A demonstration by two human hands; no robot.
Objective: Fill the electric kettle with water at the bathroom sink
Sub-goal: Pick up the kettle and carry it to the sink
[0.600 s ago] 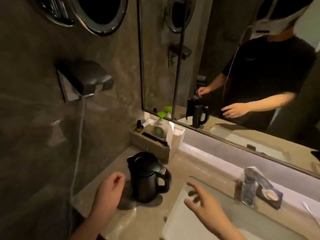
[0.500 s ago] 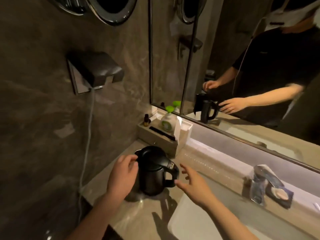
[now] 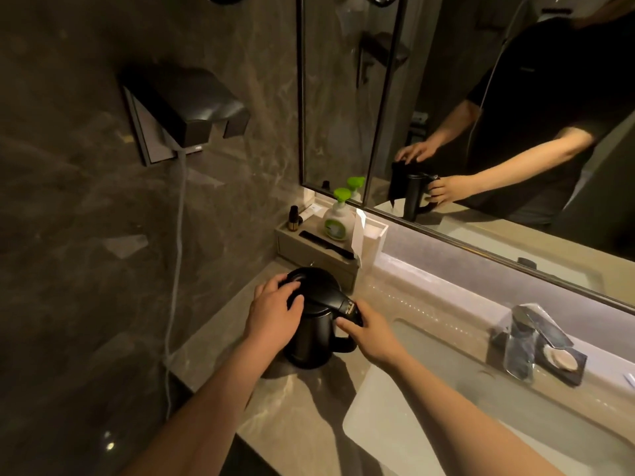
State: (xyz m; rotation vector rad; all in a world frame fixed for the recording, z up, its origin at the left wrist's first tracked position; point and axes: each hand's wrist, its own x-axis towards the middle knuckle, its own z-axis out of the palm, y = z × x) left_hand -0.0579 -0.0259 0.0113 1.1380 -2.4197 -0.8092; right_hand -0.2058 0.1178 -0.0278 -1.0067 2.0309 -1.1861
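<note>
A black electric kettle (image 3: 314,338) stands upright with its lid down on the stone counter (image 3: 292,417), left of the white sink basin (image 3: 429,407). My left hand (image 3: 275,314) lies over the lid and the kettle's left side, fingers spread on the lid. My right hand (image 3: 369,329) is closed around the top of the handle at the kettle's right. The chrome faucet (image 3: 529,334) rises behind the basin at the right.
A tray (image 3: 319,255) behind the kettle holds a green-capped soap bottle (image 3: 338,218), a small dark bottle and a black comb. A wall box (image 3: 185,111) with a hanging white cord (image 3: 178,242) sits on the left wall. A soap dish (image 3: 563,362) lies beside the faucet. The mirror shows a person in black.
Both hands have closed in on the kettle: the left came onto the lid, the right took hold of the handle. The camera has moved closer and tilted down.
</note>
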